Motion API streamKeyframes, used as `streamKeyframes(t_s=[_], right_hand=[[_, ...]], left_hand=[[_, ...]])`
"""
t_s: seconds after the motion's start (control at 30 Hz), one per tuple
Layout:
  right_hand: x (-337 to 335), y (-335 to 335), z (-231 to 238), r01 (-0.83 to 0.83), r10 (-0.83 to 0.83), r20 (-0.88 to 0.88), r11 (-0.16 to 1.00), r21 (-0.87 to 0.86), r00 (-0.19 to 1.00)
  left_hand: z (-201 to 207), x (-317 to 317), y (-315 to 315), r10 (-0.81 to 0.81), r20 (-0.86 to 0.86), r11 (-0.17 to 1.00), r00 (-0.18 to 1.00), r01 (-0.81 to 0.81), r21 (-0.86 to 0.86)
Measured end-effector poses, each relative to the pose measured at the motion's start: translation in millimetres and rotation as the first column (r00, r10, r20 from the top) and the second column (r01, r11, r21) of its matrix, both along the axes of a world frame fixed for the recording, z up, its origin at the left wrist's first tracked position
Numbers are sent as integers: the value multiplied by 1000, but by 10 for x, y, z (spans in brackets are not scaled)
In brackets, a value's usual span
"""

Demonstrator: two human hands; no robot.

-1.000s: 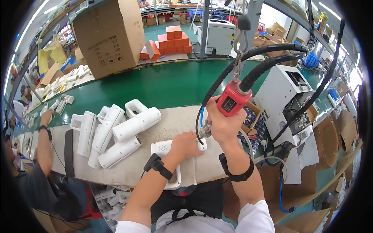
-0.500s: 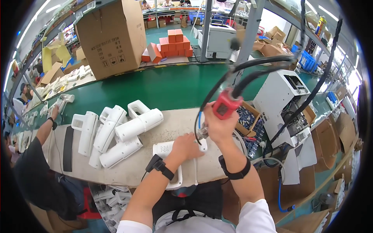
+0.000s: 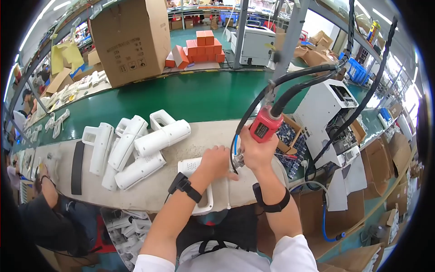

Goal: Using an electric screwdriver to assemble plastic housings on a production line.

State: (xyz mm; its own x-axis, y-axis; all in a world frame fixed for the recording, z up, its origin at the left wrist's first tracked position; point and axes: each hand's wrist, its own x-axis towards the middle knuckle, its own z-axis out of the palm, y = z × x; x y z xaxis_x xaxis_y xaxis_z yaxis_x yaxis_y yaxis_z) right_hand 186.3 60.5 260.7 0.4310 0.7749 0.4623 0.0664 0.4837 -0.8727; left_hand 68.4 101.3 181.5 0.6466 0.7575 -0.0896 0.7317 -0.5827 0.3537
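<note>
My right hand (image 3: 257, 153) is wrapped round a red power screwdriver (image 3: 264, 125). Thick black cables run up from the tool, and its metal nose points down beside my left hand. My left hand (image 3: 216, 163) lies over a white plastic housing (image 3: 188, 166) with a perforated end and a looped handle, gripping it against the bench. Fingers and wrist cover much of that housing, so the tool's tip and any screw there cannot be made out. To the left, several similar white housings with handles (image 3: 163, 138) lie in a loose pile.
A pale board (image 3: 217, 131) covers the bench before a green conveyor belt (image 3: 181, 95). At right stand an open box of small parts (image 3: 290, 136) and a white machine (image 3: 324, 118). A black strip (image 3: 78, 167) lies left, near a co-worker's arm (image 3: 47, 190). Cables hang overhead.
The screwdriver and my right hand have shifted slightly, the tool standing more upright. My left hand stays on the housing. The co-worker's hand has drawn back from the belt with a white part.
</note>
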Motion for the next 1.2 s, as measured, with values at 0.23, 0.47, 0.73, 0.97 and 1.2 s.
streamKeyframes(t_s=[0.23,0.47,0.73,0.97,1.2], right_hand=[[-48,-76,281,-42,39,60,997,65,997],[-429,124,628,-144,131,74,969,203,989],[-501,266,538,-146,142,47,981,125,989],[-521,304,623,-160,154,48,973,168,987],[-625,411,407,-160,161,-1,978,138,987]], left_hand=[[61,-798,32,42,-94,998,995,-38,53],[161,-687,-42,121,-162,979,979,-144,-142],[80,-732,-22,143,-139,980,980,-160,-115],[-26,-752,-5,139,-59,986,989,-143,-81],[-52,-754,-5,148,-37,985,988,-151,-82]])
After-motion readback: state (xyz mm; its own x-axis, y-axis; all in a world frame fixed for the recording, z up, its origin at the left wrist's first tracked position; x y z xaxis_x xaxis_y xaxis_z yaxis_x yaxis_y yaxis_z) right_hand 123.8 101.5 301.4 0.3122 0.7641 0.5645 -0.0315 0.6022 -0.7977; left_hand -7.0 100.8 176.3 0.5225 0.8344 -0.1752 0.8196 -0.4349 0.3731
